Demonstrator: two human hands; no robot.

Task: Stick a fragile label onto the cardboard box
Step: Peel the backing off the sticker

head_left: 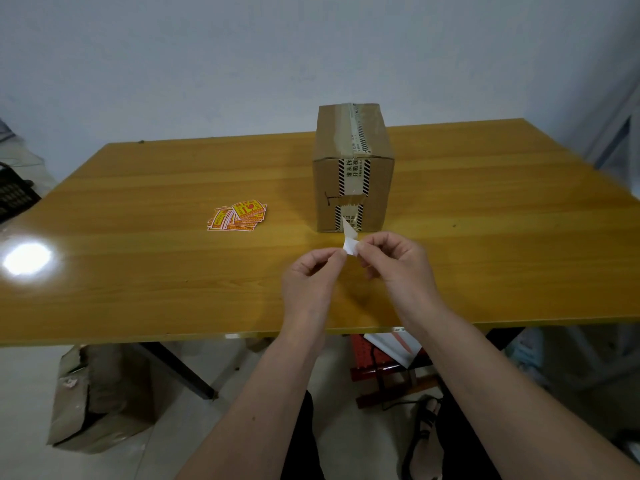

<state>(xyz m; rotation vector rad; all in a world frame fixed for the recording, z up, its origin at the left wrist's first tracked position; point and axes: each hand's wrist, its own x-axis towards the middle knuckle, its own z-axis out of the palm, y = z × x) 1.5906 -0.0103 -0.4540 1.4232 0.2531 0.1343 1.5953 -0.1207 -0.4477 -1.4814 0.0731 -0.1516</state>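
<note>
Just in front of the cardboard box (353, 168), both hands pinched a white label (349, 242), left hand (308, 275) and right hand (394, 261). Its backing seemed half peeled. The box lay straight ahead, long axis running away.

Dim, cool indoor light; one hard white glare patch on the glossy tabletop (27, 258) at left, pointing to an overhead source. Soft shadows lie on the tabletop under the hands and beside the cardboard box (353, 168). Wide-angle bowing bends the tabletop edges and wall; corners darken, detail soft and smeared, floor below murky.
</note>
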